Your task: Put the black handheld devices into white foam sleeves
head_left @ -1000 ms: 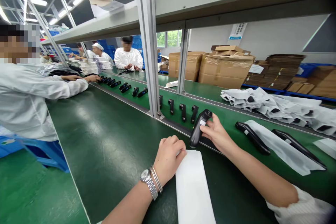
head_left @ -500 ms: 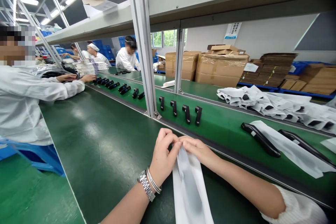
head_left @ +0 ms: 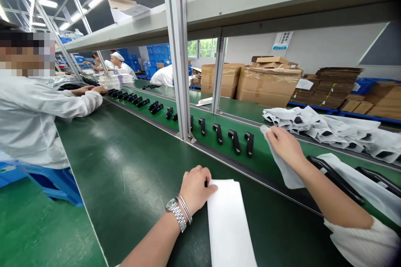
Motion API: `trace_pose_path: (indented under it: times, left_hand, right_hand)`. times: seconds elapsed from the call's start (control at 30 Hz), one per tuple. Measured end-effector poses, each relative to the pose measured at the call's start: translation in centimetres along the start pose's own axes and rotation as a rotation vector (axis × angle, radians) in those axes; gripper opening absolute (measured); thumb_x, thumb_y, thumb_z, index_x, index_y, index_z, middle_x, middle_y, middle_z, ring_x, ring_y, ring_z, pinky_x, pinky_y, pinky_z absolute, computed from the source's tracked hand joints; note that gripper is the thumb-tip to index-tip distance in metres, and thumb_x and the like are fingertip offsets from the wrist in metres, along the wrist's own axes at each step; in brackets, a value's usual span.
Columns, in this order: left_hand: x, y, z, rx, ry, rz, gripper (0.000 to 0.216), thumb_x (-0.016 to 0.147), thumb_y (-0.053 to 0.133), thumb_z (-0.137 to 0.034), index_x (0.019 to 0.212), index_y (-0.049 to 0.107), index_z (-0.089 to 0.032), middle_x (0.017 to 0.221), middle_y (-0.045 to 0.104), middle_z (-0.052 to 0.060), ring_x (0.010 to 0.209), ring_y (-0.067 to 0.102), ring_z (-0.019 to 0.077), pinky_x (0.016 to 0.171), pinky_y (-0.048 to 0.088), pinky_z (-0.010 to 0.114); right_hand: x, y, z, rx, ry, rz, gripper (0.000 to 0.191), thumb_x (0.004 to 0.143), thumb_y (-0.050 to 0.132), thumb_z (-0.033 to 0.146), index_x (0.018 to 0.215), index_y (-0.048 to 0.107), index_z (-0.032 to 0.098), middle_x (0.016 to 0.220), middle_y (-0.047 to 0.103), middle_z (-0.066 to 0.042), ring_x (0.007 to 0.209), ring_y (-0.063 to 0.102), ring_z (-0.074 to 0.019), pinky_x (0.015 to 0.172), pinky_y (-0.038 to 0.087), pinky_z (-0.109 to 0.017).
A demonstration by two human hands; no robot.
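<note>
My left hand (head_left: pixel 196 187) rests curled on the green table, its fingers pinching the near-left corner of a flat white pouch (head_left: pixel 230 221) that lies in front of me. My right hand (head_left: pixel 283 146) is out over the conveyor belt (head_left: pixel 272 156), closed on the top of another white pouch (head_left: pixel 283 171) that hangs down from it. What is inside that pouch does not show. Just left of the right hand, black handheld devices (head_left: pixel 233 141) lie in a row on the belt.
Bagged devices are heaped (head_left: pixel 328 129) at the belt's far right. Longer black devices (head_left: pixel 335 179) lie on white pouches under my right forearm. A steel post (head_left: pixel 178 71) stands ahead. A white-coated co-worker (head_left: pixel 28 112) sits left; cardboard boxes (head_left: pixel 269 81) are stacked behind.
Both hands were together at the mouth of a pouch with a dark device in it. The right hand has since swung right and up over the belt with a pouch; the left stayed.
</note>
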State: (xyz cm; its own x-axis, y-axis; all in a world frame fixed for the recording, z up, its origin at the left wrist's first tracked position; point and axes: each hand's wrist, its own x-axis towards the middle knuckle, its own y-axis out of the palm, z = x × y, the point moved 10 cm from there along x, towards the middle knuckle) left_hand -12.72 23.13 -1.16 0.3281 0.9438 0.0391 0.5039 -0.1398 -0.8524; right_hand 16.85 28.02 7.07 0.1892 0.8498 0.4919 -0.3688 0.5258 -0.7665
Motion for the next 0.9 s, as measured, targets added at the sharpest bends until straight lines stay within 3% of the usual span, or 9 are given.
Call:
trace_pose_path:
  times: [0.07,0.17,0.3,0.43,0.5,0.63,0.77,0.9]
  left_hand:
    - [0.0,0.1,-0.6,0.017,0.047,-0.01,0.012,0.081,0.054,-0.022,0.069,0.053,-0.018,0.077,0.054,-0.001,0.077,0.053,0.0164,0.075,0.034,0.031]
    - [0.1,-0.1,-1.4,0.032,0.106,-0.051,0.023,0.088,0.044,-0.021,0.067,0.053,-0.018,0.076,0.056,0.0,0.078,0.054,0.0163,0.075,0.032,0.031]
    - [0.1,-0.5,-1.8,0.04,0.131,-0.084,0.03,0.093,0.041,-0.025,0.069,0.056,-0.018,0.076,0.058,0.001,0.079,0.055,0.0167,0.075,0.032,0.031]
    - [0.0,-0.8,-2.1,0.017,0.158,-0.097,0.027,0.093,0.041,-0.022,0.071,0.056,-0.019,0.078,0.06,0.0,0.079,0.056,0.0164,0.076,0.034,0.032]
    - [-0.1,-0.9,-2.4,-0.037,0.179,-0.11,0.019,0.09,0.042,-0.016,0.079,0.056,-0.02,0.08,0.061,-0.001,0.079,0.056,0.0156,0.08,0.034,0.032]
    - [-0.3,-1.1,-2.7,-0.08,0.212,-0.142,0.013,0.085,0.045,-0.011,0.084,0.053,-0.021,0.078,0.058,-0.003,0.076,0.054,0.0146,0.082,0.035,0.032]
    - [-0.6,-1.4,-3.3,-0.108,0.265,-0.176,0.007,0.084,0.055,-0.017,0.078,0.055,-0.02,0.087,0.056,-0.001,0.087,0.053,0.0165,0.086,0.035,0.034]
    - [-0.8,-1.9,-3.5,-0.209,0.269,-0.198,0.007,0.08,0.064,-0.02,0.076,0.058,-0.02,0.089,0.054,0.0,0.09,0.053,0.0177,0.087,0.035,0.035]
  right_hand:
    - [0.3,1.9,-0.2,-0.144,-0.046,0.054,0.022,0.089,0.044,0.034,0.09,0.061,0.022,0.096,0.06,-0.008,0.094,0.056,-0.0267,0.072,0.039,-0.033]
    - [-0.1,6.4,0.8,-0.105,-0.023,0.218,0.025,0.088,0.048,0.032,0.108,0.059,0.023,0.112,0.058,-0.009,0.105,0.055,-0.027,0.084,0.041,-0.035]
    - [0.4,11.0,2.0,-0.033,0.066,0.304,0.032,0.082,0.059,0.031,0.112,0.058,0.02,0.108,0.059,-0.013,0.101,0.058,-0.0319,0.084,0.042,-0.042]
    - [1.2,13.3,1.0,0.104,0.194,0.326,0.038,0.077,0.06,0.019,0.115,0.055,0.016,0.095,0.062,-0.013,0.089,0.063,-0.0321,0.078,0.045,-0.045]
    - [1.0,13.5,0.6,0.229,0.24,0.327,0.041,0.081,0.055,0.02,0.122,0.049,0.017,0.091,0.063,-0.01,0.082,0.065,-0.0286,0.075,0.048,-0.043]
    - [-1.1,12.1,1.6,0.558,0.291,0.293,0.052,0.09,0.041,0.031,0.138,0.021,0.024,0.094,0.063,-0.004,0.081,0.068,-0.0209,0.073,0.054,-0.036]
    - [-4.3,9.9,5.0,1.229,0.335,0.29,0.075,0.076,0.068,0.037,0.136,0.022,0.034,0.1,0.06,0.0,0.086,0.069,-0.0213,0.082,0.054,-0.04]
    - [-6.7,9.1,7.9,1.398,0.299,0.344,0.09,0.068,0.079,0.032,0.136,0.022,0.041,0.11,0.057,-0.001,0.085,0.068,-0.0216,0.084,0.053,-0.046]
